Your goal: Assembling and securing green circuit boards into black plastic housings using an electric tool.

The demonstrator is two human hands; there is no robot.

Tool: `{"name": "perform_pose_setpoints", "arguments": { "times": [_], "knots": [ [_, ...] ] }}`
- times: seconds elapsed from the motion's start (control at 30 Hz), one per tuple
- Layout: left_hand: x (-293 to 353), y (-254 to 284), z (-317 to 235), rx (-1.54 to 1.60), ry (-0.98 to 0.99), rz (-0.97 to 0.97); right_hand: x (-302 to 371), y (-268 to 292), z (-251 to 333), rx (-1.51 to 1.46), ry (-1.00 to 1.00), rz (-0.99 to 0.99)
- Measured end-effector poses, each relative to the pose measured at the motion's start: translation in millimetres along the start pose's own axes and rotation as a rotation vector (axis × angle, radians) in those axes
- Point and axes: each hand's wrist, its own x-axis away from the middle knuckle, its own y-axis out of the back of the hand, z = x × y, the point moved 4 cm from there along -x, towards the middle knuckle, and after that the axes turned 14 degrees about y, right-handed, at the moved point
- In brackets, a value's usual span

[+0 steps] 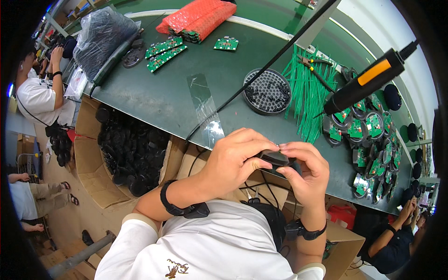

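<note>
Just over the near edge of the bench, both hands hold a small dark, rounded plastic part point(274, 158). My left hand point(233, 156) pinches its left side between thumb and fingers. My right hand point(306, 169) closes on the other side, its fingertips meeting the left ones along the top edge. The fingers hide much of the part, so its exact kind does not show. Beyond my hands stands a round dish point(254, 109) with many small black pieces. Thin green strips point(305, 105) lie in a bundle to its right.
A black power screwdriver point(368, 79) hangs at the right, above assembled circuit-board units point(373, 126). Pliers point(319, 77) lie on the strips. Loose green boards point(165, 53) and a red bubble-wrap pack point(198, 21) are farther back. A carton point(93, 158) of black parts sits left. Co-workers flank the bench.
</note>
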Motion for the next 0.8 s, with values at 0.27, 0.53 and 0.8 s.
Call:
{"name": "perform_pose_setpoints", "arguments": {
  "times": [0.27,0.53,0.8],
  "knots": [
    [0.1,-0.7,-1.4,0.024,0.027,-0.001,6.4,-3.3,0.3,0.068,0.009,-0.082],
    [-1.8,-4.8,3.5,0.015,-0.050,-0.066,1.8,-2.9,-3.2,0.071,0.092,-0.074],
    [17.5,-15.5,7.5,-0.402,-0.153,-0.099,6.1,-3.3,3.7,0.366,0.209,0.271]
  ]
}}
